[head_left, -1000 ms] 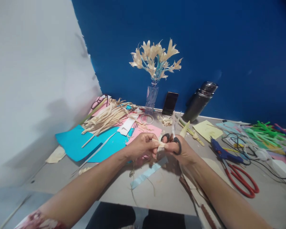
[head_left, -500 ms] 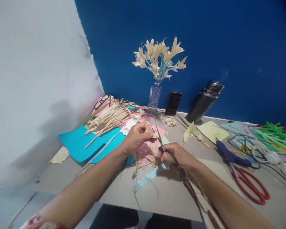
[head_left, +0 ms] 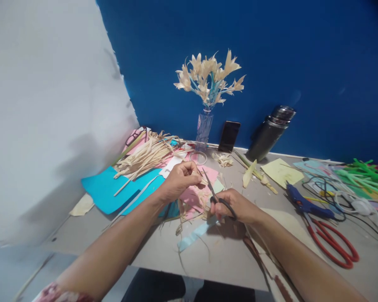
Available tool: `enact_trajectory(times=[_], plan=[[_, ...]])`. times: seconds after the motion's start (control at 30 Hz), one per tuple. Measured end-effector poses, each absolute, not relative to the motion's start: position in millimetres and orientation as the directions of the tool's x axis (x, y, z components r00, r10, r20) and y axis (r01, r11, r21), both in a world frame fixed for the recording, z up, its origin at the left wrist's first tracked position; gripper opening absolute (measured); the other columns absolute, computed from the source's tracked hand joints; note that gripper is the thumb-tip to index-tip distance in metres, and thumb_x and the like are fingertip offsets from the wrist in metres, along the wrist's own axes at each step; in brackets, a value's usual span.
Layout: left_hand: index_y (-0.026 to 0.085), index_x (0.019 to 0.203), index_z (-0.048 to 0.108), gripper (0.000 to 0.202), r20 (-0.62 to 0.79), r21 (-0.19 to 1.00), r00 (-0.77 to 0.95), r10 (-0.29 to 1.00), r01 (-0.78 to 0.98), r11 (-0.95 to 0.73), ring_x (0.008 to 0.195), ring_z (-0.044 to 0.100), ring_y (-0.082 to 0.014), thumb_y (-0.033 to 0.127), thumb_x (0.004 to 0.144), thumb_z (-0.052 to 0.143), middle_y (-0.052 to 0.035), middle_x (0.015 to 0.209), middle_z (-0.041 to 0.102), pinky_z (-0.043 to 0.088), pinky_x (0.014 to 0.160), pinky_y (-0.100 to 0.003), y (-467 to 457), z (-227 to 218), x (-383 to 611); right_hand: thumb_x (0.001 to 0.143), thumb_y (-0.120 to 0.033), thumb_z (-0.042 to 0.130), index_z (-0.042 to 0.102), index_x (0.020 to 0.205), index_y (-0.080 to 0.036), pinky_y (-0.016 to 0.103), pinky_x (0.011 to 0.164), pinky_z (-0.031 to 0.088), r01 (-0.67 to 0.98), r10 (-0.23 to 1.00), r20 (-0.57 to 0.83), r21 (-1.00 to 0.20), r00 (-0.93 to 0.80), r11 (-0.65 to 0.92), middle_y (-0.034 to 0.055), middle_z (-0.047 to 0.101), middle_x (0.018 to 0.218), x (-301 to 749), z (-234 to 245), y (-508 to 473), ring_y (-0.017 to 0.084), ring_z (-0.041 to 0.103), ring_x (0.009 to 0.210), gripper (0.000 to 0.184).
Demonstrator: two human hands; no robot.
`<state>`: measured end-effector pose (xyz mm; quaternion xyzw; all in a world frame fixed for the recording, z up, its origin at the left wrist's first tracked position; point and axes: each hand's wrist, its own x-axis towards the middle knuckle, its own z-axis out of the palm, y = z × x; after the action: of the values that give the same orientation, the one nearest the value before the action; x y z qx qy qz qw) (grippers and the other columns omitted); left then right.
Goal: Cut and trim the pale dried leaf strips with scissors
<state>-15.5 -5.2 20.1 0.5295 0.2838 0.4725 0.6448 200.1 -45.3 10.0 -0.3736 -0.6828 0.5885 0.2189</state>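
My left hand [head_left: 183, 180] is closed, thumb and fingertips pinching a small pale strip of dried husk [head_left: 204, 181] that is mostly hidden by the fingers. Dark-handled scissors [head_left: 210, 184] are in my right hand [head_left: 231, 204], fingers through the loops, blades pointing up and left. Their tips are close beside the strip; whether they touch it I cannot tell. Under both hands lie pink paper [head_left: 192, 197] with husk scraps and a pale blue strip [head_left: 193, 238].
Behind the hands stand a clear bottle [head_left: 204, 130] of husk flowers [head_left: 209, 73], a phone [head_left: 229, 136] and a dark flask [head_left: 269, 134]. A husk bundle [head_left: 145, 157] rests on blue paper [head_left: 102, 188] at left. At right lie a glue gun [head_left: 307, 204] and red-handled scissors [head_left: 334, 243].
The scissors' blades, slightly apart before, now look closed together. My right hand has shifted slightly, and less of the pale strip shows. My left hand keeps its pinch.
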Motion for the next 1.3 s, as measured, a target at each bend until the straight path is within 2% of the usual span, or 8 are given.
enact_trajectory(times=[0.2,0.33,0.43,0.53,0.7,0.97,1.17,1.3], plan=[[0.016,0.068,0.051,0.028,0.112,0.948,0.397,0.911,-0.318,0.022,0.060,0.061,-0.0113,0.018,0.067,0.079,0.0025,0.065,0.060,0.053,0.065,-0.028,-5,23,-17,0.068,-0.058,0.075,0.057,0.051,-0.015,0.022,0.043,0.029,0.264,0.812,-0.183,-0.964,-0.554,-0.038,-0.0014,0.051,0.044,198,5,-45,0.008,0.040,0.042,0.050],[0.015,0.069,0.052,0.028,0.102,0.939,0.394,0.913,-0.342,0.042,0.057,0.059,-0.0096,0.024,0.071,0.078,0.0013,0.063,0.061,0.047,0.057,-0.022,-6,20,-13,0.074,-0.058,0.071,0.062,0.059,-0.014,0.024,0.048,0.035,0.180,0.877,-0.140,-0.982,-0.459,-0.062,0.0019,0.059,0.054,193,-1,-44,0.011,0.047,0.049,0.047],[0.016,0.073,0.052,0.031,-0.010,0.915,0.371,0.928,-0.372,0.158,0.056,0.059,-0.0097,0.027,0.069,0.080,0.0010,0.062,0.061,0.045,0.056,-0.021,-10,15,-4,0.073,-0.054,0.072,0.065,0.074,-0.015,0.024,0.053,0.040,0.097,0.928,-0.077,-0.994,-0.365,-0.045,0.0020,0.063,0.064,190,-1,-43,0.013,0.052,0.056,0.040],[0.016,0.072,0.051,0.033,-0.111,0.885,0.363,0.925,-0.388,0.258,0.056,0.060,-0.0102,0.026,0.065,0.082,0.0004,0.063,0.062,0.045,0.054,-0.021,-20,10,9,0.071,-0.049,0.074,0.064,0.073,-0.015,0.024,0.053,0.039,0.099,0.969,-0.042,-0.995,-0.244,-0.018,-0.0001,0.059,0.063,189,1,-43,0.012,0.049,0.056,0.036],[0.018,0.070,0.050,0.028,-0.219,0.909,0.406,0.887,-0.245,0.337,0.039,0.040,-0.0055,0.026,0.067,0.077,0.0060,0.051,0.049,0.027,0.038,-0.017,-36,4,23,0.068,-0.037,0.071,0.063,0.067,-0.016,0.024,0.052,0.036,0.158,0.999,0.014,-0.987,-0.033,0.019,-0.0029,0.053,0.057,191,6,-41,0.011,0.044,0.054,0.023],[0.018,0.069,0.051,0.027,-0.236,0.915,0.439,0.867,-0.201,0.351,0.039,0.041,-0.0063,0.029,0.068,0.076,0.0057,0.048,0.047,0.028,0.038,-0.017,-35,4,22,0.071,-0.045,0.072,0.062,0.067,-0.016,0.024,0.052,0.035,0.180,0.998,-0.002,-0.984,-0.059,0.008,-0.0020,0.052,0.057,193,6,-39,0.011,0.043,0.054,0.031],[0.018,0.070,0.047,0.037,-0.219,0.827,0.291,0.931,-0.451,0.335,0.045,0.051,-0.0072,0.029,0.062,0.082,0.0063,0.053,0.050,0.038,0.043,-0.016,-30,8,20,0.079,-0.069,0.060,0.065,0.077,-0.013,0.024,0.048,0.035,0.139,0.908,-0.120,-0.988,-0.401,-0.069,0.0033,0.059,0.061,184,-4,-47,0.012,0.048,0.050,0.056],[0.019,0.071,0.045,0.038,-0.215,0.800,0.254,0.943,-0.507,0.320,0.045,0.051,-0.0065,0.030,0.063,0.081,0.0069,0.054,0.051,0.037,0.044,-0.015,-31,10,24,0.079,-0.070,0.059,0.062,0.070,-0.014,0.023,0.047,0.035,0.153,0.892,-0.123,-0.986,-0.435,-0.061,0.0040,0.062,0.059,177,-14,-53,0.012,0.051,0.051,0.057]])
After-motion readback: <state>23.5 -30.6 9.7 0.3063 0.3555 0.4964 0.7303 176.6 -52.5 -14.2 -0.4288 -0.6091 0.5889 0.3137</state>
